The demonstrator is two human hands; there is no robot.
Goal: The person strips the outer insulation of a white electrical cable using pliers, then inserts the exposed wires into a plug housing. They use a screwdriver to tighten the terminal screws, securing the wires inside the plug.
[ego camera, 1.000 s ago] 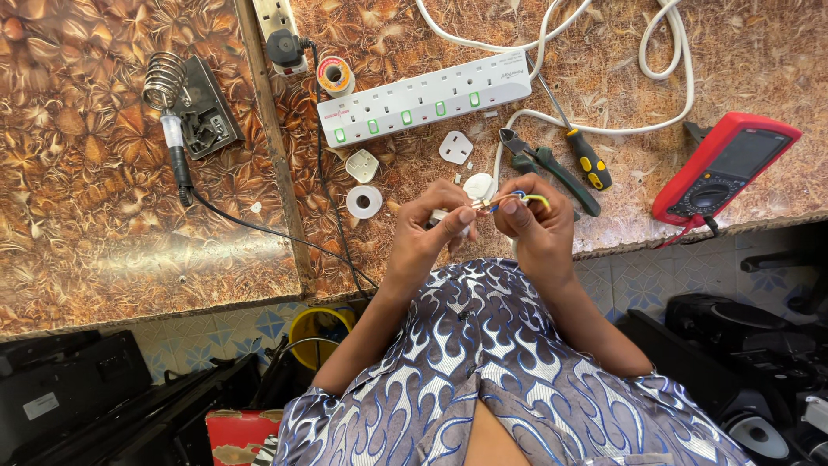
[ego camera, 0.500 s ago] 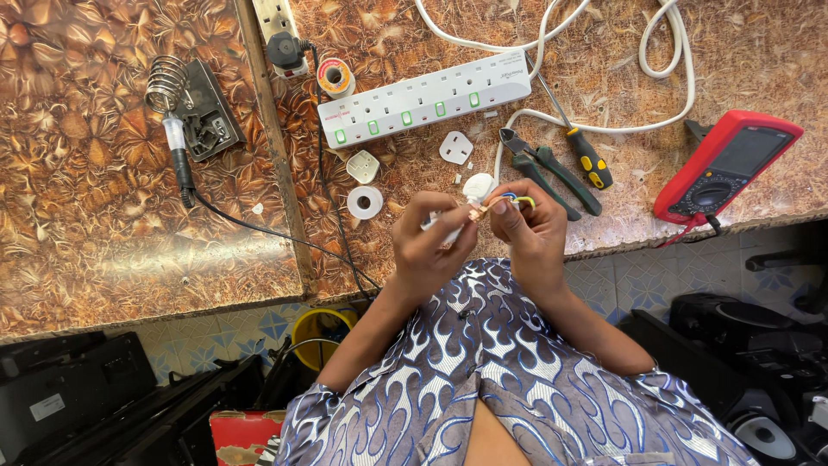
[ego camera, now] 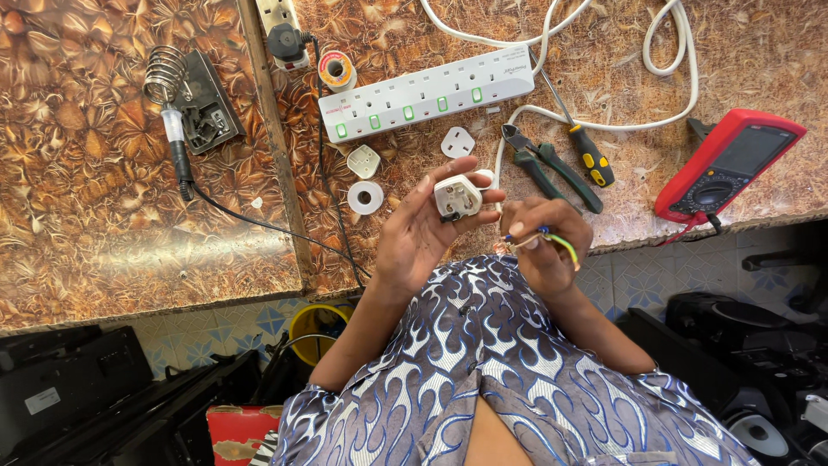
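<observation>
head view: left hand (ego camera: 423, 233) fingers pinch the white plug (ego camera: 456, 198) upright, right hand (ego camera: 545, 242) fingers closed on wires (ego camera: 552, 239).

soldering iron (ego camera: 177, 147), power strip (ego camera: 424, 93), red multimeter (ego camera: 727, 165)

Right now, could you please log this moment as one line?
left hand: holds white plug | right hand: pinches coloured wires | pliers: on bench
</observation>
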